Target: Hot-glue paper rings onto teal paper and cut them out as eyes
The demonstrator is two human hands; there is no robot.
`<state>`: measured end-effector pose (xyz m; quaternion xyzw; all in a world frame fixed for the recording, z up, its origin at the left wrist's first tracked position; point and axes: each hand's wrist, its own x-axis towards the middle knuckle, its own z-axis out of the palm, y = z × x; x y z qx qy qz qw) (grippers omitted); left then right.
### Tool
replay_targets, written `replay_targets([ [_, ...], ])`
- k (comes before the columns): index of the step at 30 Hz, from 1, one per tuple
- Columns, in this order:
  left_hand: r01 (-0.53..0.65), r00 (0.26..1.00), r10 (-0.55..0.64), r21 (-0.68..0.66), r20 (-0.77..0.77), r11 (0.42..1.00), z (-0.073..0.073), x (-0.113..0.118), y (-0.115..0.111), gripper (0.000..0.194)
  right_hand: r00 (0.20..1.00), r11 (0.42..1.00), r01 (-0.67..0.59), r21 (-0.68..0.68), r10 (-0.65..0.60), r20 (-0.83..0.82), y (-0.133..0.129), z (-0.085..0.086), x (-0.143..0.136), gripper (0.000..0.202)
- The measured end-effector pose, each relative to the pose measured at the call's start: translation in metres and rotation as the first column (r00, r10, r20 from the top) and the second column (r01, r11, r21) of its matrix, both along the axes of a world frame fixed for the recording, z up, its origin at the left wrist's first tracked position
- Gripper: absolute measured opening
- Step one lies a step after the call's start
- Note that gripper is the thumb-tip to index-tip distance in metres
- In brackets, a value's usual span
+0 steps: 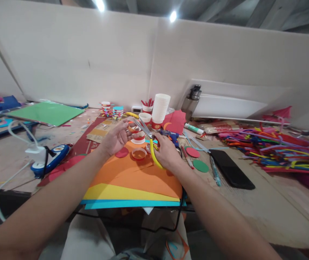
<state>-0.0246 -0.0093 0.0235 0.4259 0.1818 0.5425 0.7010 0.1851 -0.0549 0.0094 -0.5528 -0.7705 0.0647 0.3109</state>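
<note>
My right hand (166, 151) is closed around the yellow handles of a pair of scissors (153, 153). Their metal blades point up and left toward my left hand (118, 139). The fingers of that hand curl at a small orange-and-white piece (133, 127), whose kind is too small to make out. Beneath both hands lies a stack of coloured sheets, with an orange sheet (135, 177) uppermost. On it sit a cut paper-cup ring (139, 154) and a red paper disc (122, 152). A red-and-white cup section (138, 139) stands just behind, between my hands.
Behind my hands rise stacked white paper cups (161, 108). A blue glue gun (170, 136), a green disc (200, 166) and a black phone (231, 169) lie rightward, before piled pipe cleaners (273, 148). To the left are a blue power strip (51, 160) and a green sheet (50, 112).
</note>
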Motion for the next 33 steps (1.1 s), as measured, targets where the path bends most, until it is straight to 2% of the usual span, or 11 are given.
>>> replay_targets([
  [4,0.05,0.999,-0.05,0.042,-0.017,0.998,-0.001,0.001,-0.002,0.024,0.998,0.999,-0.042,-0.022,0.041,-0.054,0.001,0.0,-0.002,0.045],
  [7,0.01,1.0,-0.01,0.039,0.001,0.999,-0.001,-0.002,0.001,0.02,0.993,0.998,-0.042,-0.055,0.036,-0.115,0.0,0.004,-0.002,0.042],
  [11,-0.114,0.993,0.116,-0.045,0.033,0.992,0.004,-0.01,0.008,0.02,0.976,0.997,-0.008,-0.072,-0.008,-0.219,-0.001,0.008,0.0,0.039],
  [14,-0.161,0.984,0.17,-0.132,0.057,0.978,0.008,-0.014,0.011,0.021,0.97,0.999,-0.006,-0.052,-0.007,-0.243,0.0,0.007,0.001,0.042],
  [19,-0.148,0.98,0.175,-0.245,0.09,0.958,0.009,-0.016,0.013,0.026,0.976,0.996,0.036,-0.077,-0.051,-0.212,0.002,0.005,0.002,0.039],
  [25,-0.131,0.981,0.167,-0.296,0.097,0.946,0.006,-0.017,0.018,0.028,0.971,0.996,0.055,-0.077,-0.071,-0.228,0.004,0.003,0.005,0.045],
  [27,-0.151,0.982,0.178,-0.289,0.069,0.945,0.003,-0.016,0.019,0.024,0.972,0.997,0.053,-0.062,-0.066,-0.225,0.005,0.002,0.007,0.045],
  [33,-0.203,0.979,0.204,-0.148,-0.005,0.968,-0.009,-0.011,0.021,0.011,0.974,0.997,0.046,-0.059,-0.058,-0.22,0.007,-0.001,0.007,0.047],
])
